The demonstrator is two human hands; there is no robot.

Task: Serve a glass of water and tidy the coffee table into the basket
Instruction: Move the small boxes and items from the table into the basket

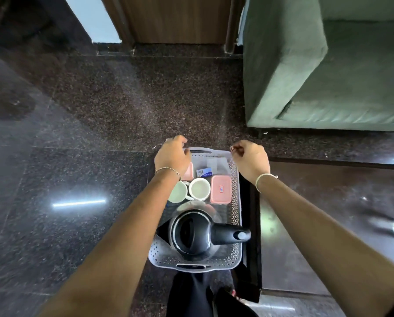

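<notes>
the grey basket has its right wall just beside the coffee table. open granite floor lies left and ahead, with a green sofa far right. the left hand curls over the far-left corner and the right hand curls at the far-right corner; i cannot tell whether either holds the rim. the kettle sits inside, nearer the person.

A green sofa stands on the dark speckled floor, near a wooden door.

The left hand hides the basket's far left corner and most of a pink box; the packet's print is too small to read; the sofa runs off the right edge.
</notes>
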